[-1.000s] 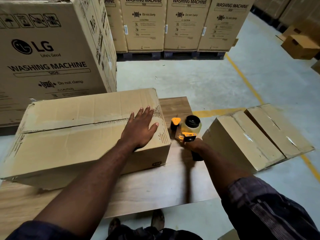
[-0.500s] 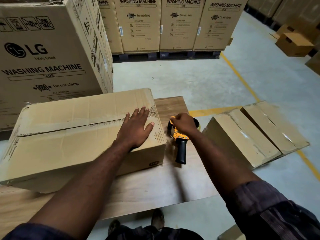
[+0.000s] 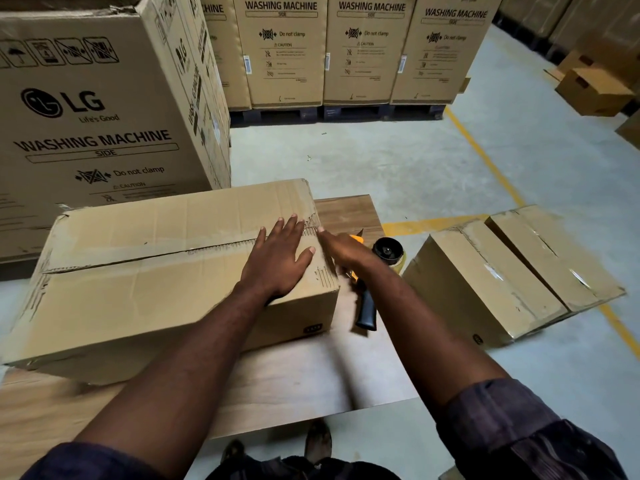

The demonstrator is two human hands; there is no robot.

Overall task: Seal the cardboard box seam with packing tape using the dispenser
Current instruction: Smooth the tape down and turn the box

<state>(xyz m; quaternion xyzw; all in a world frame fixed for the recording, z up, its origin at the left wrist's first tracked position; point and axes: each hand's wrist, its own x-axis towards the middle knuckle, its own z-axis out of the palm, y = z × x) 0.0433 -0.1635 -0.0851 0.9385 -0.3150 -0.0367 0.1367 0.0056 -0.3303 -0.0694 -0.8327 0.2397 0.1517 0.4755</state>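
Note:
A long cardboard box (image 3: 145, 278) lies on the wooden table (image 3: 311, 375), its top seam (image 3: 207, 252) running left to right. My left hand (image 3: 280, 261) rests flat on the box top near its right end, fingers spread. My right hand (image 3: 343, 249) reaches over the yellow head of the tape dispenser (image 3: 367, 306), with its fingertips at the box's right top edge where the seam ends. The dispenser lies on the table beside the box, black handle towards me and tape roll (image 3: 389, 252) to the right. I cannot tell whether the fingers pinch any tape.
Two closed cardboard boxes (image 3: 485, 282) sit on the floor right of the table. A tall washing machine carton (image 3: 104, 116) stands behind the table at the left. More cartons (image 3: 370, 50) on pallets line the back. A yellow floor line (image 3: 485, 157) runs along the right.
My right hand went from the dispenser's handle to its head, then stretched left to the box's right edge. My left hand has stayed flat on the box.

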